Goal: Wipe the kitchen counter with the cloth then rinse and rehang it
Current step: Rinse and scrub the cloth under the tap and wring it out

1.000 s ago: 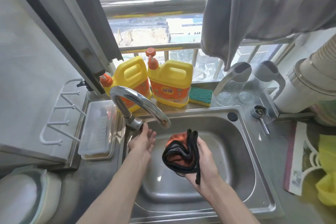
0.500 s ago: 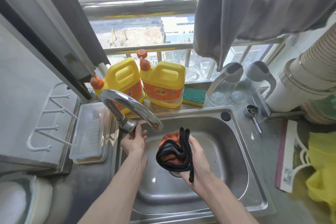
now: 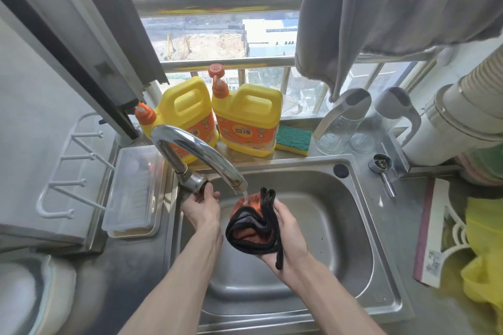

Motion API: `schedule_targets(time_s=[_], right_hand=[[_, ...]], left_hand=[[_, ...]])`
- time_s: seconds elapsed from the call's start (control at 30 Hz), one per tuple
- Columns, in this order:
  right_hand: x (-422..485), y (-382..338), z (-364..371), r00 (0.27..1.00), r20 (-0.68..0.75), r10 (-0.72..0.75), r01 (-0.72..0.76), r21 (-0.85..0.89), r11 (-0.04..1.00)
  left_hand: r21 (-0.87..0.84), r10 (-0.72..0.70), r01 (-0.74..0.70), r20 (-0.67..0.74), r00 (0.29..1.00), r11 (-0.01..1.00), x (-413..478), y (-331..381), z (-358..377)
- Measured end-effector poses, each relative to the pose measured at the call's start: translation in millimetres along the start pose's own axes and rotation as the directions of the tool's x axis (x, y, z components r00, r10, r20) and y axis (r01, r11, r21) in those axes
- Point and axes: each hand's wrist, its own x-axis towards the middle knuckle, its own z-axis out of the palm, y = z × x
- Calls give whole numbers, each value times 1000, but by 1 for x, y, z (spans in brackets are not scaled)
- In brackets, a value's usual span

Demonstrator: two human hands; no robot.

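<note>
Over the steel sink [image 3: 362, 226] by the window [image 3: 206, 38], the right hand [image 3: 290, 236] clutches the cloth [image 3: 253, 228], the left hand [image 3: 202, 208] grips the tap [image 3: 196, 149].

A sink [image 3: 353, 226] fills the centre of the view. The tap [image 3: 196, 149] rises at its back left corner and arches over the basin. The left hand [image 3: 202, 207] grips the tap's base. To its right, the right hand [image 3: 288, 234] holds a bunched cloth [image 3: 251, 228] over the basin, just under the spout. Behind the sink, on the window ledge, a jug [image 3: 185, 117] and a second jug [image 3: 247, 119] stand side by side. A sponge [image 3: 294, 140] lies just right of them, then a pitcher [image 3: 340, 122] and a second pitcher [image 3: 381, 122]. A towel [image 3: 381, 8] hangs above the pitchers. A lidded box [image 3: 133, 190] lies left of the sink, with a hook rack [image 3: 70, 171] farther left.
</note>
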Motion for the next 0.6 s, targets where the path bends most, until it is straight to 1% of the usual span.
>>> schedule_targets(time_s=[0.1, 0.2, 0.27, 0.3, 0.33, 0.4, 0.43, 0.47, 0.5, 0.53, 0.6], right_hand=[[2, 0, 0, 1000, 27, -10, 9, 6, 1000], [1, 1, -2, 999, 45, -18, 19, -7, 1000], [2, 1, -6, 999, 43, -32, 34, -39, 999], [2, 1, -8, 998, 41, -37, 40, -64, 997], [1, 2, -9, 998, 38, -45, 49, -98, 994], [4, 6, -12, 997, -13, -74, 71, -188, 980], [5, 7, -12, 992, -63, -106, 88, -243, 966], [6, 8, -12, 982, -117, -148, 105, -311, 945], [9, 9, -12, 969, -156, -190, 121, -367, 922], [9, 9, -10, 960, -171, -221, 134, -412, 901], [11, 10, -8, 952, -171, -254, 132, -518, 845]], left_hand=[[46, 33, -33, 2, 999, 998, -3, -1, -2], [133, 42, -45, 26, 999, 990, -5, -4, -10], [186, -17, -5, 117, 993, 983, -5, -5, -18], [214, -80, 37, 197, 977, 976, -8, -5, -22], [261, -162, 82, 302, 939, 962, -12, -5, -25], [384, -309, 108, 510, 803, 917, -27, -6, -28], [417, -333, 79, 581, 743, 905, -33, -8, -30], [418, -319, 34, 635, 703, 908, -37, -9, -31], [408, -280, -24, 667, 691, 913, -39, -12, -33], [400, -229, -89, 676, 700, 912, -40, -14, -34], [416, -124, -209, 644, 755, 885, -38, -16, -34]])
